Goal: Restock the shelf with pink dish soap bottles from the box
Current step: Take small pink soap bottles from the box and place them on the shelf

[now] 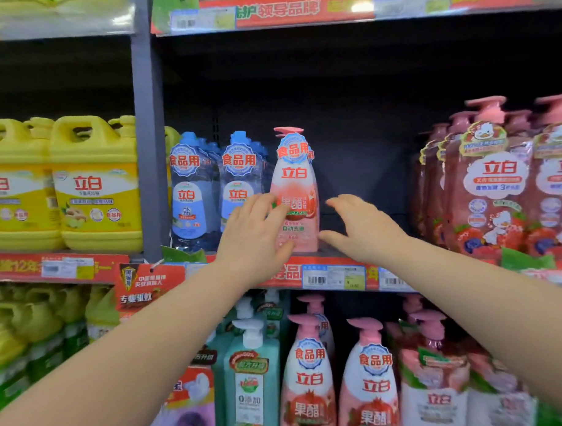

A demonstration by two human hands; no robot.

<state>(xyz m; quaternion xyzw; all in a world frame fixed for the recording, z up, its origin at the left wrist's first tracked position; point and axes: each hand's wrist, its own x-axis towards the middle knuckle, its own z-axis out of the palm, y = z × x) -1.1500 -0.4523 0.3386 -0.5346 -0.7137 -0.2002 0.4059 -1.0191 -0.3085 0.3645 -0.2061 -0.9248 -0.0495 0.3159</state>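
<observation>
A pink dish soap bottle point(294, 183) with a pump top stands upright on the middle shelf point(326, 270), right of the blue bottles. My left hand point(253, 237) lies against its lower left side, fingers touching the label. My right hand point(360, 227) hovers just right of the bottle with spread fingers and holds nothing. A dark gap on the shelf stretches from that bottle to the pink strawberry bottles. No box is in view.
Blue bottles point(215, 189) stand left of the pink one, and yellow jugs point(94, 184) fill the bay beyond the grey upright point(148, 147). Pink strawberry bottles point(495, 180) crowd the right. Below are more pink bottles point(339, 379) and a teal pump bottle point(252, 376).
</observation>
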